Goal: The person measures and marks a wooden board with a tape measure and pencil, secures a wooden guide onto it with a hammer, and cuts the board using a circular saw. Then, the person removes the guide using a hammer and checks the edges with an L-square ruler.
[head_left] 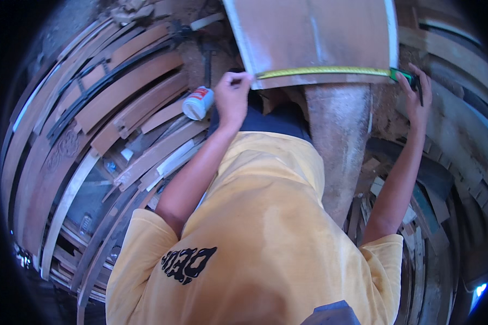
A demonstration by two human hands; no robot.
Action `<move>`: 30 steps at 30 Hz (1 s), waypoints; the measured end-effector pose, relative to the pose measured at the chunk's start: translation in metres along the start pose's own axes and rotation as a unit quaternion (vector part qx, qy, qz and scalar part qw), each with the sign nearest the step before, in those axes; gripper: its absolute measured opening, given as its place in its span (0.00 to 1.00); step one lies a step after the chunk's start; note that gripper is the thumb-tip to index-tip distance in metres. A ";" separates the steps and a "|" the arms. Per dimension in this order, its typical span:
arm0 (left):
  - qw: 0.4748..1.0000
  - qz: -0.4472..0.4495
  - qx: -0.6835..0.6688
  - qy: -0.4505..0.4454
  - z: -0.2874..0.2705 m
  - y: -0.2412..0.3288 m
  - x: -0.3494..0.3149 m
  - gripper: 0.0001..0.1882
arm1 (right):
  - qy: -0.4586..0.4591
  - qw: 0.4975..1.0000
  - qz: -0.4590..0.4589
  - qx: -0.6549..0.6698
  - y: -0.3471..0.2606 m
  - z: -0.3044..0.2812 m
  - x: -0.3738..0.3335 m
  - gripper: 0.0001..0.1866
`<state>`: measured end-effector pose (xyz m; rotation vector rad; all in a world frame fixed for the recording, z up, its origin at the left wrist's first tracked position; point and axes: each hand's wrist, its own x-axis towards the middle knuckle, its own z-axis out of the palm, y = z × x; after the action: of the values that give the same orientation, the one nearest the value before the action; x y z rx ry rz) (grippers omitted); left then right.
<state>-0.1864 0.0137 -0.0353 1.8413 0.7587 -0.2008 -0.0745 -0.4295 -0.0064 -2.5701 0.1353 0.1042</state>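
Observation:
A yellow tape measure blade (322, 71) stretches across the near end of a brown wooden panel (352, 35) with pale side edges. At the panel's near left corner, my left hand (234, 97) pinches the free end of the blade. My right hand (417, 97) is wrapped round the green and black tape measure case (401, 76) beside the right edge. Pale streaks run along the middle of the panel. Beneath it a rough, thick wooden beam (339, 130) comes toward me.
A white can with a red label (198, 103) lies tilted left of my left hand. Stacked boards and strips (97, 103) fill the left side. A hammer-like tool (207, 62) lies beyond the can. More planks (455, 119) lean at the right.

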 end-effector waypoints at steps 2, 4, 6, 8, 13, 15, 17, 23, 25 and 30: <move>0.999 0.002 0.046 -0.020 -0.002 0.006 0.004 0.08 | -0.023 0.999 0.033 0.015 0.001 -0.002 -0.001 0.25; 0.996 0.046 0.070 -0.032 -0.007 0.012 0.008 0.09 | -0.038 0.998 0.046 0.007 -0.002 0.003 -0.001 0.24; 0.988 0.113 0.100 -0.037 -0.013 0.013 0.013 0.10 | -0.039 0.998 0.044 0.027 -0.005 0.006 0.000 0.24; 0.983 0.129 0.107 -0.070 -0.021 0.023 0.020 0.09 | -0.039 0.997 0.049 0.040 -0.011 0.003 0.000 0.23; 0.953 0.123 0.112 -0.251 -0.036 0.040 0.038 0.11 | -0.062 0.996 0.062 0.029 -0.019 -0.005 0.002 0.25; 0.947 0.134 0.116 -0.268 -0.037 0.044 0.042 0.12 | -0.064 0.996 0.061 0.029 -0.014 -0.004 0.004 0.25; 0.936 0.157 0.131 -0.286 -0.038 0.045 0.045 0.13 | -0.073 0.995 0.053 0.035 -0.018 -0.002 0.007 0.26; 0.942 0.162 0.110 -0.272 -0.029 0.039 0.041 0.10 | -0.080 0.992 0.084 0.042 -0.017 -0.002 0.008 0.24; 0.951 0.148 0.138 -0.234 -0.025 0.040 0.035 0.10 | -0.072 0.994 0.070 0.042 -0.017 0.000 0.006 0.24; 0.958 0.147 0.154 -0.190 -0.015 0.044 0.027 0.10 | -0.079 0.995 0.046 0.042 0.001 0.000 0.003 0.25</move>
<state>-0.1432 0.0283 -0.0079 2.0980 0.1870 -0.4858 -0.0712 -0.4303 -0.0068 -2.4597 0.1938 0.3272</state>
